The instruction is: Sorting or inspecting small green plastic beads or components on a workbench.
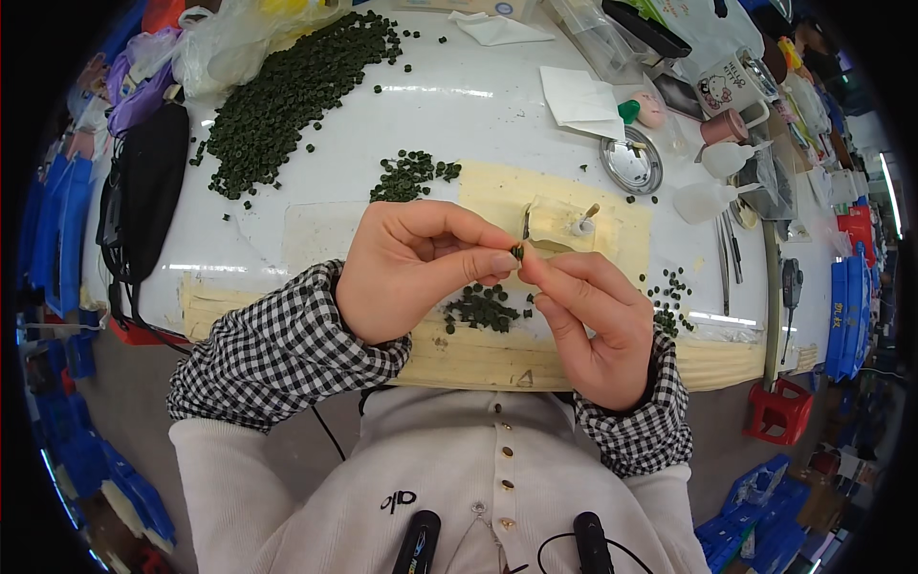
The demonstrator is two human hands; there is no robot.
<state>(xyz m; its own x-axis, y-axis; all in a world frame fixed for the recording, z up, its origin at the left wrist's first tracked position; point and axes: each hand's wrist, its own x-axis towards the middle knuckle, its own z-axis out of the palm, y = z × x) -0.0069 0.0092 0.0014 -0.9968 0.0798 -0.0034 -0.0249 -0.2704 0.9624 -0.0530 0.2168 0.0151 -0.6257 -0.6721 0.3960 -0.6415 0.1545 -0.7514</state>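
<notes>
I'd say the step is close fingertip handling: the left hand pinches a tiny dark piece above the white table; the right hand's fingertips are beside it, whether gripping I can't tell. The next move likely calls for a light, steady pinch. The piece shows a yellowish glint.

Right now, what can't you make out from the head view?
All in the head view:
Small dark part: too small, partly covered by the left hand; I can't tell its detail or whether the right hand grips it.
Near pile of green pieces: far side hidden by the left hand.
Large green heap: upper-left edge hidden by plastic bag.
</notes>
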